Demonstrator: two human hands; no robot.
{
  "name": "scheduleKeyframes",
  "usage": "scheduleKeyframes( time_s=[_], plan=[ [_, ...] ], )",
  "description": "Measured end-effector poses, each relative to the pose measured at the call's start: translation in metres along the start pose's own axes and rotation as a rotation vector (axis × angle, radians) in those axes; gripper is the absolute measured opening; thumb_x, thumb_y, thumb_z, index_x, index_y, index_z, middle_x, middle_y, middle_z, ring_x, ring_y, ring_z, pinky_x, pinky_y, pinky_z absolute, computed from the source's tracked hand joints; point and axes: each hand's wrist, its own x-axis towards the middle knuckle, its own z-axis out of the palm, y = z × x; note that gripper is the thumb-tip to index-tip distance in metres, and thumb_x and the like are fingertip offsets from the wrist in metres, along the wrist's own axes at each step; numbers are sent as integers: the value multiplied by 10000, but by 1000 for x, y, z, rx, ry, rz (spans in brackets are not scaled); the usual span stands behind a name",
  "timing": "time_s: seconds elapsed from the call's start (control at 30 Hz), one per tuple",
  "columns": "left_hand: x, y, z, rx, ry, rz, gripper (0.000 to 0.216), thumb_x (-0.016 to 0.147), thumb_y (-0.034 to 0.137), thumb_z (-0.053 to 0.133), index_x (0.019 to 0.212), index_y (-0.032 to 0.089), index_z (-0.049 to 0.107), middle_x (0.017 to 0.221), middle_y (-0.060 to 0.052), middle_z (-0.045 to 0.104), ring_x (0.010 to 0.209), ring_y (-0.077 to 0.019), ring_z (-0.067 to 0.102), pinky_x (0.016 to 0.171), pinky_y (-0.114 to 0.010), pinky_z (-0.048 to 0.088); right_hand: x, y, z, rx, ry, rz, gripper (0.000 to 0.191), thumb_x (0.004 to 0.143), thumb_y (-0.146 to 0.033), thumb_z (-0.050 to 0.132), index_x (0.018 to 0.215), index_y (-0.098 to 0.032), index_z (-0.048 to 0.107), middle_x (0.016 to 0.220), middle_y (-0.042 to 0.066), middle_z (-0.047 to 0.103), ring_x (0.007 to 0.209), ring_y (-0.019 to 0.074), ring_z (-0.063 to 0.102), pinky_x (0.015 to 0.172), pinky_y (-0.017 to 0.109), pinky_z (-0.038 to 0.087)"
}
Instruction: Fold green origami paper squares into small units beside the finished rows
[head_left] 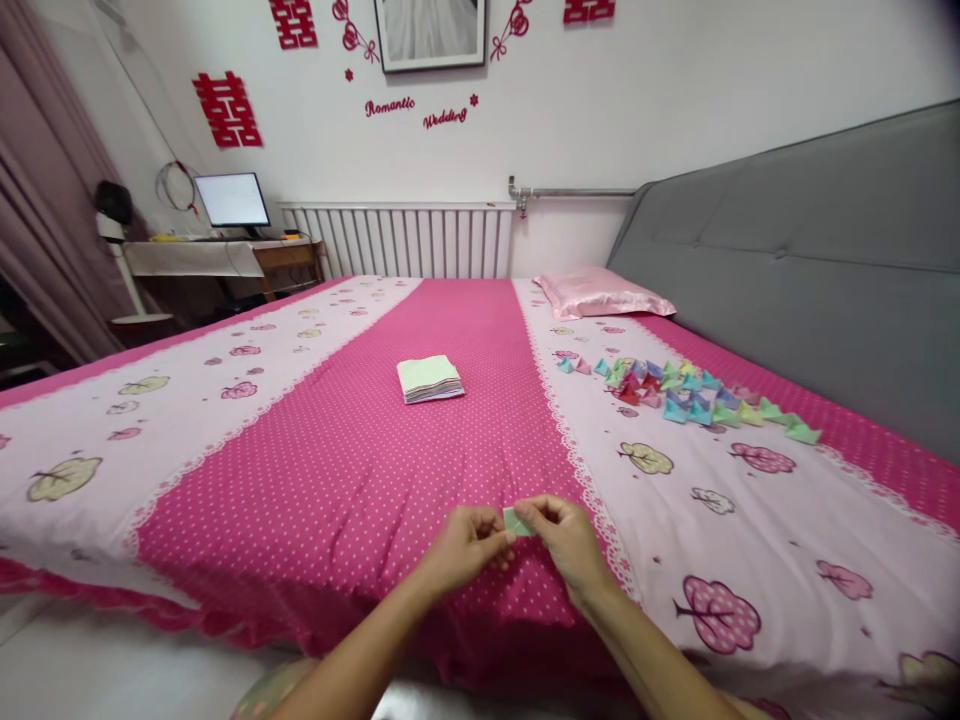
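Observation:
Between my two hands is a small folded piece of pale green paper [517,522], held above the near edge of the bed. My left hand [471,545] pinches its left side, thumb pressed against the fingers. From the right, my right hand [564,540] grips the paper between thumb and fingers. Part of the paper is hidden by the fingertips. Farther off on the pink dotted strip lies a stack of square paper sheets [430,380], pale green on top. To the right sits a cluster of folded paper boats [701,405] in several colours.
The bed is covered by a pink and white bedspread [337,430] with tree prints. A pink pillow [600,292] lies near the grey headboard [795,220]. Beyond the bed are a white radiator [405,240] and a desk [202,258] with a monitor [232,202].

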Motion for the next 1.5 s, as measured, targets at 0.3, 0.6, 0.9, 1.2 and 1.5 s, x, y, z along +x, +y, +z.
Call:
scheduleKeyframes(
  time_s=[0.3, 0.6, 0.9, 1.2, 1.5],
  plan=[
    [1, -4, 0, 12, -5, 13, 288, 737, 376, 563, 640, 105, 571, 572, -48, 605, 503, -104, 543, 517, -223, 421, 0, 1, -1, -28, -10, -18, 277, 655, -405, 664, 695, -131, 657, 638, 33, 632, 602, 145, 545, 600, 256, 423],
    [0, -3, 0, 8, 3, 10, 294, 729, 389, 569, 626, 113, 560, 548, -31, 591, 501, -101, 537, 512, -216, 412, -1, 1, -1, -31, -6, -15, 280, 650, -417, 662, 681, -138, 655, 630, 25, 630, 599, 145, 544, 599, 255, 418],
    [1, -3, 1, 12, 2, 5, 311, 727, 406, 569, 625, 113, 559, 543, -29, 586, 500, -105, 538, 513, -222, 413, -1, 0, -1, -40, -17, -25, 290, 666, -418, 649, 700, -130, 652, 648, 37, 631, 616, 153, 550, 606, 260, 428],
    [0, -5, 0, 39, 10, 16, 312, 734, 404, 561, 628, 110, 566, 550, -36, 590, 507, -111, 541, 505, -221, 400, -1, 1, -1, -30, -16, -30, 268, 668, -404, 653, 698, -138, 656, 644, 25, 630, 615, 144, 547, 606, 252, 420],
    [1, -6, 1, 35, 6, 16, 289, 744, 378, 554, 631, 112, 553, 561, -39, 592, 510, -111, 542, 511, -226, 406, -2, 0, -1, -23, -18, -28, 252, 675, -380, 651, 712, -130, 653, 666, 38, 632, 634, 152, 550, 624, 265, 426]
  ],
)
